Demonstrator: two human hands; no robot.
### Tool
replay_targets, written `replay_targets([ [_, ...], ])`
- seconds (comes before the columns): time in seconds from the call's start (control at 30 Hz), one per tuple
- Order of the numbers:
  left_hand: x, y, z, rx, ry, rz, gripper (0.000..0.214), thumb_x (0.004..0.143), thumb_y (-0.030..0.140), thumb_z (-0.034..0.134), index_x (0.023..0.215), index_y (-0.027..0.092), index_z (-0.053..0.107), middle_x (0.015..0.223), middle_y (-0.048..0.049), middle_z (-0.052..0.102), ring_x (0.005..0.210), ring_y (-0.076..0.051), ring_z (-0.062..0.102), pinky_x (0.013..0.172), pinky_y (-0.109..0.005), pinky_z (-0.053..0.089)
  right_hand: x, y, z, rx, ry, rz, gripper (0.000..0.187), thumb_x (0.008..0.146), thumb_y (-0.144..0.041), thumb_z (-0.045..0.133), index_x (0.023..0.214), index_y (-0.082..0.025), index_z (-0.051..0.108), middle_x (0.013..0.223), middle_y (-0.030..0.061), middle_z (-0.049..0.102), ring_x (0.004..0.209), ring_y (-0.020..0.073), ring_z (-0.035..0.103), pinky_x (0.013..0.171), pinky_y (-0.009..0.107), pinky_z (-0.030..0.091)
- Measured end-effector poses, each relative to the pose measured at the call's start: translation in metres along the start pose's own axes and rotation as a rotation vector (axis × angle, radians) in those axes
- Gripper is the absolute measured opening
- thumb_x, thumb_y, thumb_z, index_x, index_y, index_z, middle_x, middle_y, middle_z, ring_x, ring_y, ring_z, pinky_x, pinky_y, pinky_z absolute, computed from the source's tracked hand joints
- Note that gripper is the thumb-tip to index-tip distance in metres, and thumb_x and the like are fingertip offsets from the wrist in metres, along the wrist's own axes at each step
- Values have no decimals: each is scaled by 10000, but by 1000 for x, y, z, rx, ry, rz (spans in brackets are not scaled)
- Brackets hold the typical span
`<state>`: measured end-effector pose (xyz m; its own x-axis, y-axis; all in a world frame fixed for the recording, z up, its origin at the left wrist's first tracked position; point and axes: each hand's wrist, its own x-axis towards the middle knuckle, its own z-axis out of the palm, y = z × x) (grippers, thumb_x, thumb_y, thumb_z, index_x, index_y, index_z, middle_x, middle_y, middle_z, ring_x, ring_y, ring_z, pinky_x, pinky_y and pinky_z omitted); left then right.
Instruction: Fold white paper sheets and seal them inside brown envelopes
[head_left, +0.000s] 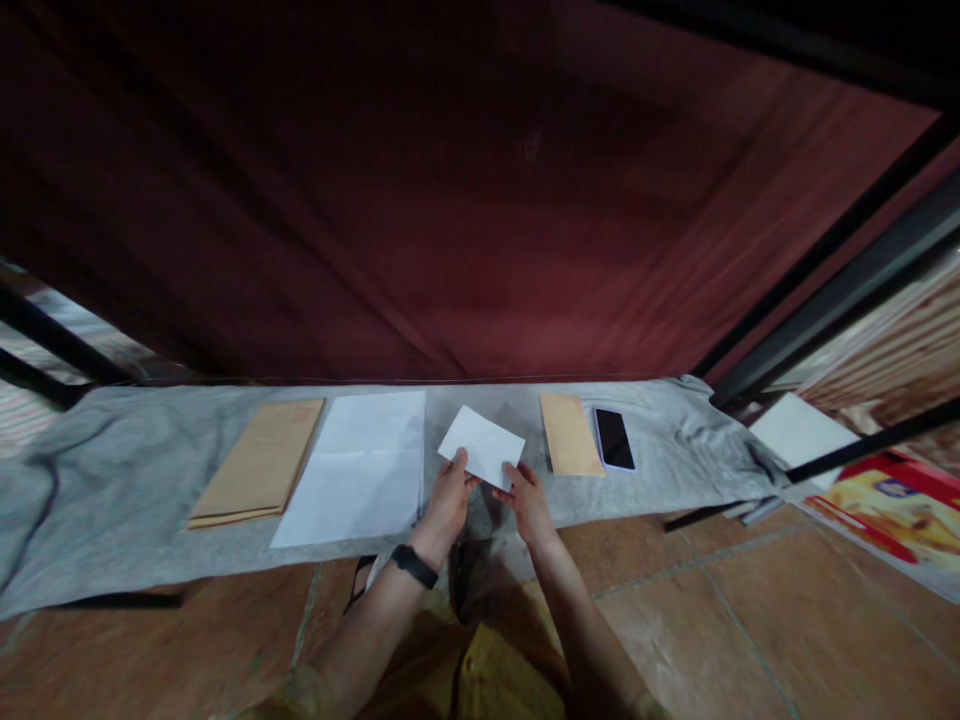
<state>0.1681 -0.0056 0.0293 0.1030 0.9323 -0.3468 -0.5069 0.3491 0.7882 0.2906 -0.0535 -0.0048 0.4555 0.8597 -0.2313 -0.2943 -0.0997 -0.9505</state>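
A small white sheet of paper [482, 442], perhaps folded, is held between both hands above the grey cloth. My left hand [448, 492], with a black band on the wrist, pinches its lower left edge, thumb on top. At the lower right corner, my right hand [527, 497] grips the same paper with thumb above and fingers beneath. Large white paper sheets [360, 465] lie flat to the left of my hands. Beyond them rests a stack of brown envelopes [259, 460]. On the right, a single smaller brown envelope [571, 435] lies beside a phone [615, 440] with a dark screen.
The grey cloth [682, 450] covers a long, narrow bench. Behind it hangs a dark red curtain [465, 220], with black metal bars [832, 250] at the right. A colourful printed box [892, 510] sits low on the right, above the tiled floor [757, 600].
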Motion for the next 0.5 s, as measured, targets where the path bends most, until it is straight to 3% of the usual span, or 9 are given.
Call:
replay_targets([
  [0.13, 7, -4, -16, 171, 75, 7, 373, 718, 393, 788, 964, 140, 666, 901, -84, 749, 691, -152, 679, 611, -262, 532, 8, 4, -8, -116, 38, -45, 300, 743, -400, 636, 978, -213, 641, 785, 14, 690, 670, 182, 634, 479, 242, 490],
  [0.3, 27, 3, -38, 526, 104, 148, 240, 757, 289, 710, 956, 158, 679, 776, -7, 694, 547, -105, 591, 511, -223, 459, 30, 4, -21, -415, 89, -142, 235, 839, -360, 507, 964, -220, 647, 684, -15, 646, 573, 159, 589, 455, 225, 441],
  [0.4, 35, 0, -41, 638, 90, 153, 218, 753, 168, 677, 971, 165, 682, 696, 27, 649, 484, -97, 555, 475, -213, 428, 37, 9, -26, -650, 161, -272, 316, 887, -326, 479, 1122, -199, 647, 817, 36, 709, 719, 199, 669, 614, 281, 532],
  [0.5, 39, -6, -42, 753, 94, 160, 236, 793, 118, 617, 1015, 171, 677, 713, 23, 647, 474, -95, 558, 483, -212, 437, 34, 14, -27, -890, 249, -524, 432, 938, -285, 446, 1332, -154, 566, 1136, 145, 698, 1054, 255, 667, 892, 393, 538],
])
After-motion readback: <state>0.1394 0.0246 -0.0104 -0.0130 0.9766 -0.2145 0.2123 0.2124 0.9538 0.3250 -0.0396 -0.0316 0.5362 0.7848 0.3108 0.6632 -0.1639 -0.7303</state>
